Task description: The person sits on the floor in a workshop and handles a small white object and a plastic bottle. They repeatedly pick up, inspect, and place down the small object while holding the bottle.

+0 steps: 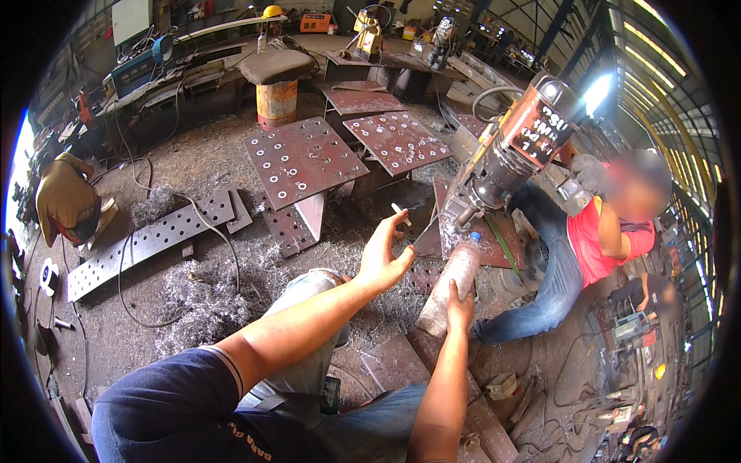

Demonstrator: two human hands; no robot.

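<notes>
My left hand (380, 259) reaches forward with a short white stick (400, 213) between its fingers; whether it is chalk or a cigarette I cannot tell. Just past the thumb, a thin dark rod (425, 229) slants up toward the drill; I cannot tell if the hand touches it. My right hand (460, 309) grips a clear plastic bottle (455, 279) with a blue cap, tilted upward below the drill's lower end. The orange and black drilling machine (517, 139) leans over a brown steel plate (502, 245).
A person in a pink shirt (598, 243) sits at the right, a gloved hand near the drill. Drilled plates (305, 162) stand ahead, beside a padded stool (276, 68). A long perforated bar (154, 245), cables and metal shavings (204, 297) lie left. Another person (65, 197) crouches far left.
</notes>
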